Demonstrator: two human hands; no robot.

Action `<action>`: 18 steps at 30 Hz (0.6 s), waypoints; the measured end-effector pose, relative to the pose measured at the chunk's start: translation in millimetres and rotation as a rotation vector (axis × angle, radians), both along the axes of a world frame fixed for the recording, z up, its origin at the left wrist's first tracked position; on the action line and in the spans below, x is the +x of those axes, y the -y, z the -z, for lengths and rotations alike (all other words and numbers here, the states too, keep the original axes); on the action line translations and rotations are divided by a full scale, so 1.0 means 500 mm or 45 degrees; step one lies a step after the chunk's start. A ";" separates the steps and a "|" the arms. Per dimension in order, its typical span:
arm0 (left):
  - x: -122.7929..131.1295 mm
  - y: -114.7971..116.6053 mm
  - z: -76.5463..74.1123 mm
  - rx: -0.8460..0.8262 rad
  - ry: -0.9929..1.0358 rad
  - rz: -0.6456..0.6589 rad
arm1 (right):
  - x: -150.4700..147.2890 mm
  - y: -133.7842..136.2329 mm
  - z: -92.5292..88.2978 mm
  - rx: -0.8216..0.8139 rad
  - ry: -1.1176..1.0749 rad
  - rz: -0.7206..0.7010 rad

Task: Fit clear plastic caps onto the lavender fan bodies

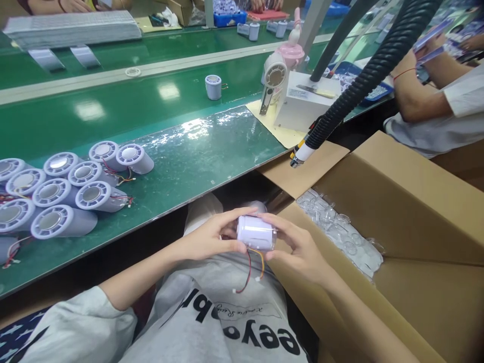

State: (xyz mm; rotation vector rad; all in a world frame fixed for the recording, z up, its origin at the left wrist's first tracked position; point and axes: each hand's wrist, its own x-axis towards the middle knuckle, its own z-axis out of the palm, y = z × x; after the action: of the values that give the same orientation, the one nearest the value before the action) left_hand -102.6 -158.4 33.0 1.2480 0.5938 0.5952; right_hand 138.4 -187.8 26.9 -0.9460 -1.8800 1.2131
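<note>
Over my lap, my left hand (212, 237) and my right hand (297, 247) both grip a small white cylinder (256, 233) lying on its side. Red and yellow wires (252, 269) with small connectors hang from it. My left fingers close around its left end, and my right fingers close around its right end. Several similar white cylinders (64, 194) with vented ends lie in a cluster on the green bench at the left.
An open cardboard box (416, 212) holding clear plastic pieces (340, 232) stands at my right. A black corrugated hose with a nozzle (302, 154) hangs over the box flap. A white device (302, 101) and a lone cylinder (213, 86) sit on the bench. Another person's arm (419, 91) is at far right.
</note>
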 end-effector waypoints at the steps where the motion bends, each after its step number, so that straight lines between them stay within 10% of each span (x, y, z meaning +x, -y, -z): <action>1: -0.001 -0.001 0.000 0.026 0.013 0.010 | 0.000 0.001 -0.002 -0.170 -0.086 0.019; 13: 0.014 0.012 0.040 -0.290 -0.062 0.112 | -0.020 0.018 0.024 -0.697 -0.197 0.081; 18: -0.054 -0.091 -0.045 -0.008 -0.622 -0.023 | 0.098 -0.034 0.065 -0.549 0.261 0.376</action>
State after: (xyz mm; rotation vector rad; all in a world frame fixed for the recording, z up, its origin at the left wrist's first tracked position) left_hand -129.7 -112.8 55.7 1.3918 1.0116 0.2982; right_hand 187.2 -170.8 -5.5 -1.5718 -1.5758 1.4036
